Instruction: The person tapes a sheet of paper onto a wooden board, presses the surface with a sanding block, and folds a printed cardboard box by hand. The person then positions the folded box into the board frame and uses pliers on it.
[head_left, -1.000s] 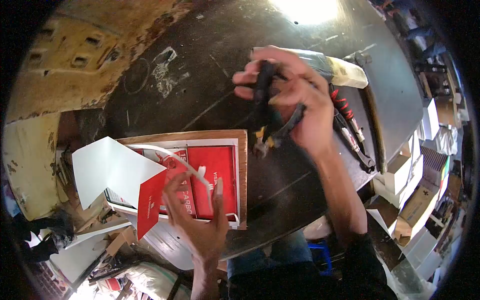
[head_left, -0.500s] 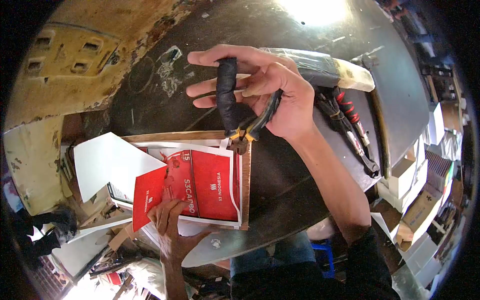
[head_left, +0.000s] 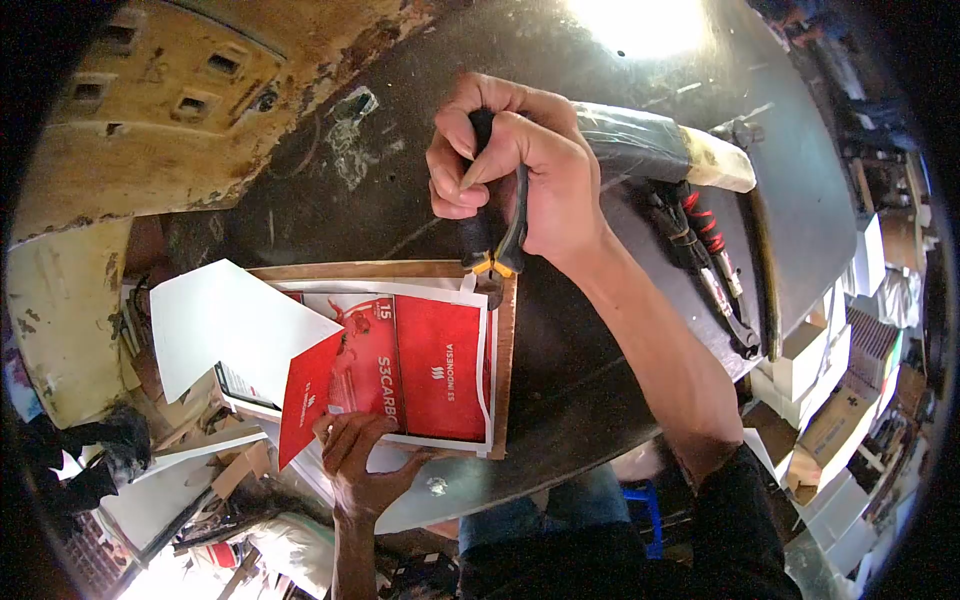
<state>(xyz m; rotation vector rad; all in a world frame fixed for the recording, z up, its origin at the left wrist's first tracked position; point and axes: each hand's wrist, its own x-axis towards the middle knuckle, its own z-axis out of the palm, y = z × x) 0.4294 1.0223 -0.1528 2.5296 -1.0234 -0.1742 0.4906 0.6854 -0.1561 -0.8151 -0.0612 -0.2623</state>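
Observation:
A red printed sheet [head_left: 440,370] with a white border lies in a wooden frame [head_left: 505,380]. At its near edge, my left hand [head_left: 362,460] has bent fingers over the sheet and the thumb stretched along the rim. My right hand [head_left: 520,165] is wrapped round the dark handles of a pair of pliers [head_left: 492,262] with yellow parts near the joint. The jaws point down at the frame's far right corner, by a small white tab. A white sheet [head_left: 225,320] and a folded red flap [head_left: 308,400] overlap the left side.
Beyond my right wrist lies a wrapped bar with a pale end [head_left: 715,158]. Red-handled cutters [head_left: 715,260] rest beside it on the dark table [head_left: 580,390]. A worn yellow panel [head_left: 170,150] stands at far left. Cartons [head_left: 835,430] are stacked at right.
My right hand has closed its fingers round the pliers, bringing the spread handles together. The jaws stay at the frame's corner. My left hand stays on the near edge.

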